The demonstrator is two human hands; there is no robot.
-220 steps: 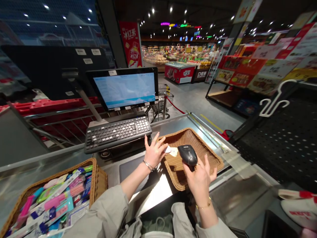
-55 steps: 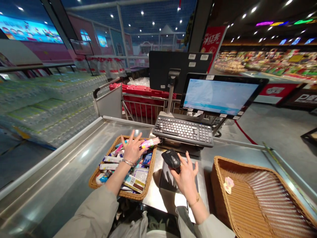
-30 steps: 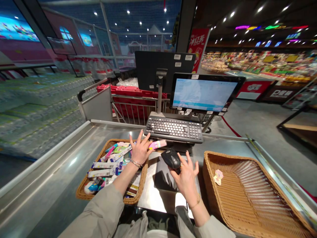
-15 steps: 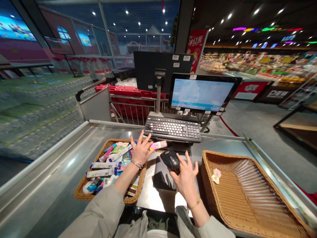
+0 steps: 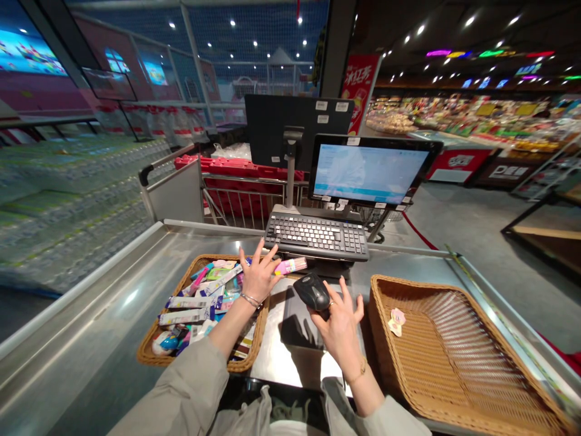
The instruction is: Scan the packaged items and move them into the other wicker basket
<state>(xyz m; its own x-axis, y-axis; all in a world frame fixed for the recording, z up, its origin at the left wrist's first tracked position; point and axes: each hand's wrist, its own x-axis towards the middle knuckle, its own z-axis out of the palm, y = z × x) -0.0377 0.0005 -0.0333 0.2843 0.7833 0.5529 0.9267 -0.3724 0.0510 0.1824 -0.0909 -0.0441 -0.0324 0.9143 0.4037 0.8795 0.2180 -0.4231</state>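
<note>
My left hand (image 5: 258, 277) hovers at the far rim of a wicker basket (image 5: 147, 352), with a pink-and-white toothbrush pack (image 5: 290, 265) gripped against its thumb. That basket is packed with several toothbrush packs and small blister-packed goods (image 5: 190, 309). My right hand (image 5: 338, 330) holds a black handheld barcode scanner (image 5: 311, 292) above the steel counter, its fingers spread around it. A second wicker basket (image 5: 379, 339) stands to the right of that hand, with a small pink tag (image 5: 397, 322) lying in it.
A black keyboard (image 5: 316, 236) and a till screen (image 5: 367, 171) stand just beyond my hands on the stainless checkout counter (image 5: 91, 290). Behind them are a shopping trolley and a red crate. Stacked bottled water lies at the left, with a grey floor at the right.
Over the last second, the view has swung slightly left and settled. Both hands have stayed in nearly the same place, still holding the pack and the scanner.
</note>
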